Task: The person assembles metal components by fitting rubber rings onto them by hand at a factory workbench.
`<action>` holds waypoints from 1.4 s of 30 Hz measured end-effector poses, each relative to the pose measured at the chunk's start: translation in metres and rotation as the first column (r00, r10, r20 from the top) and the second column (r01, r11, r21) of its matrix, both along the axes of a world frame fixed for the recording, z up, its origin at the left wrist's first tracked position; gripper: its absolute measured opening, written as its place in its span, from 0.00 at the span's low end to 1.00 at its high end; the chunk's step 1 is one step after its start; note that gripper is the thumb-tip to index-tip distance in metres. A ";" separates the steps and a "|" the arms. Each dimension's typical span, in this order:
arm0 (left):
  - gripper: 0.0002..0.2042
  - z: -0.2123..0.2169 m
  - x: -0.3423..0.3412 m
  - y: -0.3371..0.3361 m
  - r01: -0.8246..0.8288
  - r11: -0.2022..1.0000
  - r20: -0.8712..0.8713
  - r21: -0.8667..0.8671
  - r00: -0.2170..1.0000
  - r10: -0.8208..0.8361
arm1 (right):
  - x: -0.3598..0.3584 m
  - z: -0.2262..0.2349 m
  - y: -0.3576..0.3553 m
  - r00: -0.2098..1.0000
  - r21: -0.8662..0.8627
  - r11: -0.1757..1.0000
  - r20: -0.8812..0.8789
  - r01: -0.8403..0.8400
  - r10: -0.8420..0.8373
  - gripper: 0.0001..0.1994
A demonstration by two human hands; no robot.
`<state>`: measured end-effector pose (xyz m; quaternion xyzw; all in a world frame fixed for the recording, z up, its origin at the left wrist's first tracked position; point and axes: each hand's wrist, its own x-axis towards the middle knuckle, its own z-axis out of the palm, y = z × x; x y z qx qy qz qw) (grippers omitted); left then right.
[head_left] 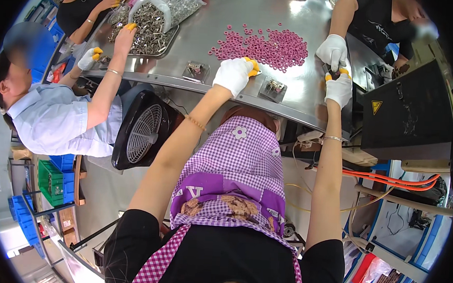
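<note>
While gloves hide what both hands pinch, the left hand [235, 74] nears pink rings [272, 45]; the right hand [338, 87] looks clenched.

Glossy brushed-metal table [217, 18], matt pink rubbery rings [272, 44], white knit cloth gloves, yellow coated fingertips [252, 66]

Curved steel table [212, 18], bearing loose pink rings [265, 43], tray of metal parts [147, 32], small metal fixtures [274, 87] along near edge.

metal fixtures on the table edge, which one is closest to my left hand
The fixture just right of your left hand, almost touching it. The other fixture sits farther off on the hand's left side.
</note>
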<state>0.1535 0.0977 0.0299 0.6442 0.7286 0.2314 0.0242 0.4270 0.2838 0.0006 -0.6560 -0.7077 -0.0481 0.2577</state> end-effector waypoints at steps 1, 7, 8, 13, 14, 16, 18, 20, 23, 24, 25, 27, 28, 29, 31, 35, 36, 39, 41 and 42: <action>0.13 -0.009 0.002 -0.004 -0.018 0.998 0.043 0.063 0.999 0.016 | 0.001 -0.001 0.001 1.000 0.003 1.000 -0.009 -0.010 0.010 0.20; 0.17 -0.057 0.011 -0.014 -0.204 0.937 0.121 0.285 0.977 0.176 | -0.006 0.015 0.002 0.999 -0.051 0.998 0.029 0.036 -0.034 0.21; 0.17 -0.063 0.011 -0.015 -0.247 0.917 0.120 0.314 0.968 0.220 | -0.009 0.019 0.002 0.997 -0.072 0.996 0.047 0.062 -0.058 0.21; 0.18 -0.064 0.017 -0.015 -0.285 0.927 0.155 0.243 0.955 0.253 | -0.041 0.033 -0.006 0.949 0.262 0.965 0.307 -0.015 -0.069 0.23; 0.18 -0.067 0.014 -0.018 -0.316 0.919 0.161 0.237 0.946 0.283 | -0.066 0.053 -0.027 0.954 0.104 0.966 0.216 -0.237 0.210 0.21; 0.23 -0.068 0.011 -0.020 -0.324 0.929 0.089 0.177 0.946 0.313 | -0.099 0.066 -0.055 0.773 -0.178 0.752 -0.141 -0.635 0.619 0.15; 0.29 -0.067 0.012 -0.016 -0.314 0.942 0.016 0.120 0.949 0.315 | -0.117 0.065 -0.067 0.755 -0.226 0.732 -0.026 -0.643 0.655 0.14; 0.29 -0.070 0.015 -0.012 -0.304 0.940 0.042 0.156 0.953 0.302 | -0.143 0.071 -0.084 0.659 -0.321 0.682 0.194 -0.657 0.727 0.14; 0.31 -0.072 0.016 -0.010 -0.272 0.923 0.098 0.272 0.962 0.254 | -0.168 0.079 -0.102 0.411 -0.465 0.618 0.474 -0.634 0.778 0.13; 0.31 -0.072 0.014 -0.012 -0.279 0.922 0.104 0.270 0.960 0.260 | -0.168 0.079 -0.103 0.404 -0.469 0.615 0.476 -0.635 0.781 0.13; 0.30 -0.072 0.013 -0.013 -0.288 0.923 0.090 0.255 0.958 0.274 | -0.165 0.079 -0.102 0.427 -0.443 0.586 0.411 -0.678 0.805 0.13; 0.29 -0.072 0.012 -0.014 -0.303 0.926 0.061 0.225 0.953 0.297 | -0.157 0.079 -0.099 0.461 -0.379 0.535 0.273 -0.755 0.844 0.13; 0.29 -0.072 0.011 -0.015 -0.310 0.927 0.045 0.210 0.950 0.307 | -0.155 0.080 -0.099 0.470 -0.341 0.511 0.201 -0.789 0.859 0.14; 0.28 -0.070 0.012 -0.015 -0.311 0.930 0.029 0.196 0.950 0.311 | -0.154 0.080 -0.099 0.473 -0.344 0.515 0.204 -0.785 0.857 0.14; 0.27 -0.065 0.013 -0.015 -0.313 0.935 -0.006 0.167 0.948 0.318 | -0.150 0.080 -0.099 0.500 -0.382 0.514 0.144 -0.768 0.854 0.14; 0.22 -0.048 0.020 -0.015 -0.327 0.938 -0.021 0.115 0.943 0.332 | -0.149 0.077 -0.095 0.523 -0.425 0.516 0.112 -0.744 0.845 0.14; 0.18 -0.042 0.022 -0.016 -0.344 0.935 -0.002 0.087 0.938 0.345 | -0.153 0.073 -0.094 0.512 -0.434 0.515 0.135 -0.739 0.848 0.14; 0.12 -0.037 0.023 -0.017 -0.378 0.925 0.032 0.030 0.926 0.377 | -0.157 0.068 -0.093 0.487 -0.450 0.511 0.179 -0.732 0.855 0.14; 0.11 -0.050 0.018 -0.014 -0.403 0.906 0.139 0.128 0.912 0.386 | -0.155 0.069 -0.096 0.490 -0.350 0.483 0.075 -0.803 0.869 0.12; 0.11 -0.056 0.016 -0.012 -0.414 0.893 0.192 0.176 0.904 0.381 | -0.152 0.070 -0.097 0.488 -0.295 0.473 0.024 -0.830 0.872 0.11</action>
